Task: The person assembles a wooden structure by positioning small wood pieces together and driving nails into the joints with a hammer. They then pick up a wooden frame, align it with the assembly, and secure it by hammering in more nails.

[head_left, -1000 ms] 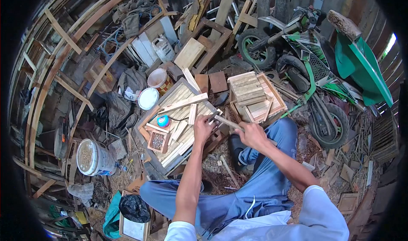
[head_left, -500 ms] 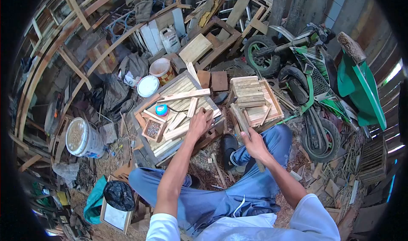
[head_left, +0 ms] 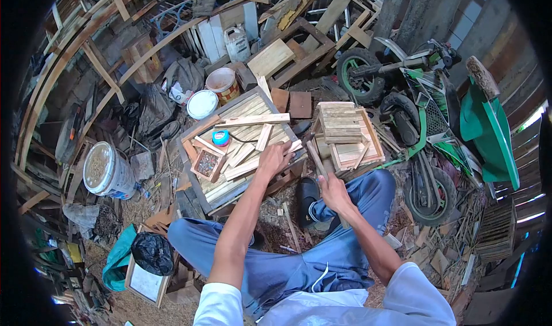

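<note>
My left hand (head_left: pixel 275 158) is over the right edge of the low slatted worktable (head_left: pixel 201 189), its fingers bent on or beside a wooden strip (head_left: pixel 247 168); what they hold is too small to tell. Fingers of my right hand (head_left: pixel 335 193) wrap round the handle of a hammer-like tool (head_left: pixel 316 158), which slants up toward the slatted wooden box (head_left: pixel 340 123). On the worktable lie more wooden strips (head_left: pixel 253 119), a small wooden box of nails or screws (head_left: pixel 207 164) and a round blue container (head_left: pixel 220 138).
A green motorbike (head_left: pixel 422 116) stands at the right. Buckets (head_left: pixel 109 170) and stacked timber (head_left: pixel 270 58) are at the left and back. A black plastic bag (head_left: pixel 152 253) lies at the lower left, and wood scraps (head_left: pixel 440 262) cover the ground at the right.
The view has shifted slightly. My right hand and the tool have moved a little left and down. My left hand stays at the worktable's edge, its fingers lower and flatter.
</note>
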Motion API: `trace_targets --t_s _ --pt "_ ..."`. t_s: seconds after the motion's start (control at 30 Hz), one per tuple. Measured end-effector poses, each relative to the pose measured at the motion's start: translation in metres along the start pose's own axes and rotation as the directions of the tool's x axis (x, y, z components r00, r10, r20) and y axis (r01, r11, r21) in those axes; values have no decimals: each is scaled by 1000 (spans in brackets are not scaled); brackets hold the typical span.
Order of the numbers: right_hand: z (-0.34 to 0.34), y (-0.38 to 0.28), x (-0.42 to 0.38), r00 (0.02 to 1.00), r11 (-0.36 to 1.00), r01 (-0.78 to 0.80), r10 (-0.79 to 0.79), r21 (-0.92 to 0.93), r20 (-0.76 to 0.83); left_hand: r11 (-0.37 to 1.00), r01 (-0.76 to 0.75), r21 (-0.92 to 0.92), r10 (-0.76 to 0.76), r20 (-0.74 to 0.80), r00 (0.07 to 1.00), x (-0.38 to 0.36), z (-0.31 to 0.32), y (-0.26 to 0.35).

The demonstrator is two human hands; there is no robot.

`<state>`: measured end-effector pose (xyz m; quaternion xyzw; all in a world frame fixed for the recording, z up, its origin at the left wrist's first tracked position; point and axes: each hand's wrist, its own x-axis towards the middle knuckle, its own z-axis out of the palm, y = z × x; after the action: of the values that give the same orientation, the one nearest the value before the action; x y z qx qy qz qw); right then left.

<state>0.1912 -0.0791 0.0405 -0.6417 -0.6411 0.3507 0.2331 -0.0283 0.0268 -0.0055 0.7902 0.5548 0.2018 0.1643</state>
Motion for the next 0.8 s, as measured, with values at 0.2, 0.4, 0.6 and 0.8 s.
trace_targets --t_s 0.2,0.4,0.6,0.8 --pt "1 -33 -6 982 997 71 -67 18 -176 999 15 39 -15 -5 1000 -2 3 1" --pt "-2 -23 -4 993 995 79 -83 -59 -79 1000 26 -4 -26 -21 999 -5 3 4" --pt "9 -22 -8 996 1000 -13 12 -12 -88 999 42 -6 -42 1 999 -4 3 5" --pt "-6 -36 -9 991 995 62 -71 -81 -113 999 34 -18 -34 1 999 -4 6 0"
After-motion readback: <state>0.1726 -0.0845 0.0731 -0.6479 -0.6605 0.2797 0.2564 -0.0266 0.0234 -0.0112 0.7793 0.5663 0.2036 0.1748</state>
